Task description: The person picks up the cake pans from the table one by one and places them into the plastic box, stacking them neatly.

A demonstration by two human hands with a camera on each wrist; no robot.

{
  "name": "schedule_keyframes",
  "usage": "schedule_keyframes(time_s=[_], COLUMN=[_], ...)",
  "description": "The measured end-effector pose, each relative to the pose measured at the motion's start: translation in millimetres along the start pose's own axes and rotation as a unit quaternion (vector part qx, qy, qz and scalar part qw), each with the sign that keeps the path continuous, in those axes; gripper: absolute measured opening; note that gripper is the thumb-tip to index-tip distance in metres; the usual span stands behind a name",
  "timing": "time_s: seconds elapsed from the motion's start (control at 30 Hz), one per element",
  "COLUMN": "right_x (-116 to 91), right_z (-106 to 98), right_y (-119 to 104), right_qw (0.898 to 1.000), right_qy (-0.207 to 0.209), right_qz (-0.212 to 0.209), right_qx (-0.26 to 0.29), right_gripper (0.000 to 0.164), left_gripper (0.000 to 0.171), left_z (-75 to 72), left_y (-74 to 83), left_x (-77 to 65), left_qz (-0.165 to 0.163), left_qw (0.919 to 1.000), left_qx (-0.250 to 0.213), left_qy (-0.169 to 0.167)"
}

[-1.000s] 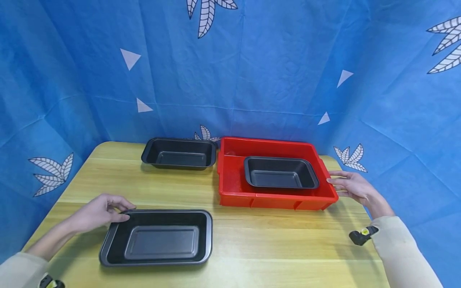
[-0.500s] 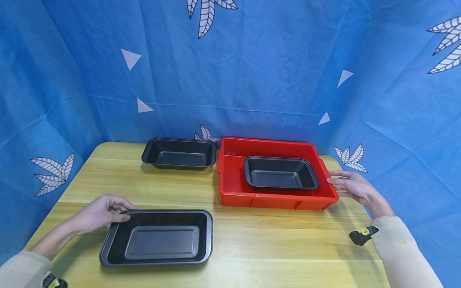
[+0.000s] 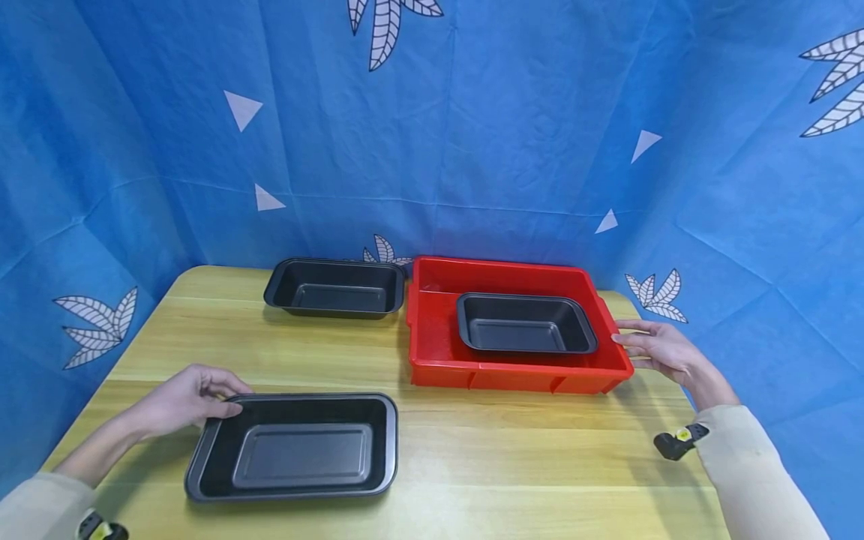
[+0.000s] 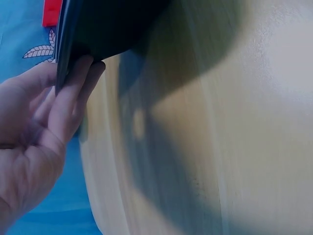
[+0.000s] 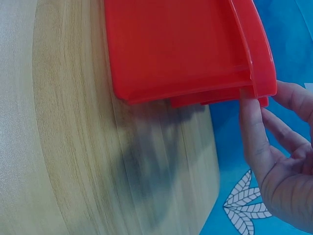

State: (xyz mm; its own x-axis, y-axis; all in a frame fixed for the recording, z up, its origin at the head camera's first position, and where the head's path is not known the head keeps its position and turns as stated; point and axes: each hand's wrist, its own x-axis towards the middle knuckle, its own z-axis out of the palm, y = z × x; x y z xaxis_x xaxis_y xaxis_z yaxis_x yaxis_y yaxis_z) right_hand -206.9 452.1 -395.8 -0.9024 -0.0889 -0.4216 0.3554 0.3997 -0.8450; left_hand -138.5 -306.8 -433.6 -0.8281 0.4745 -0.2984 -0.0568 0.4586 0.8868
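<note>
In the head view a large dark loaf pan (image 3: 304, 454) lies at the near left of the table. My left hand (image 3: 192, 401) pinches its far left corner, thumb over the rim. In the left wrist view the fingers (image 4: 73, 98) press the pan's underside. At the far right, my right hand (image 3: 658, 349) holds the right end rim of a red plastic bin (image 3: 516, 379). In the right wrist view its fingers (image 5: 254, 132) sit under the overhanging lip. Inside the bin rests a smaller dark loaf pan (image 3: 526, 326), upright.
Left of the bin, at the back of the wooden table (image 3: 513, 457), stands another dark loaf pan (image 3: 337, 289). A blue curtain (image 3: 432, 135) with leaf prints hangs close behind the table and along both sides.
</note>
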Motion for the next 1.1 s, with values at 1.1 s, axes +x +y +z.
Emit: schedule_keyframes(time_s=[1.1], right_x=[0], right_z=[0], right_y=[1], right_qw=[1.0], right_qy=[0.002], right_qz=[-0.003], right_qx=[-0.007], right_gripper=[0.081], left_gripper=[0.038], left_z=[16.8], left_y=[19.2], left_x=[8.4], left_qz=[0.01], left_qw=[0.997], left_qx=[0.052], left_qy=[0.057])
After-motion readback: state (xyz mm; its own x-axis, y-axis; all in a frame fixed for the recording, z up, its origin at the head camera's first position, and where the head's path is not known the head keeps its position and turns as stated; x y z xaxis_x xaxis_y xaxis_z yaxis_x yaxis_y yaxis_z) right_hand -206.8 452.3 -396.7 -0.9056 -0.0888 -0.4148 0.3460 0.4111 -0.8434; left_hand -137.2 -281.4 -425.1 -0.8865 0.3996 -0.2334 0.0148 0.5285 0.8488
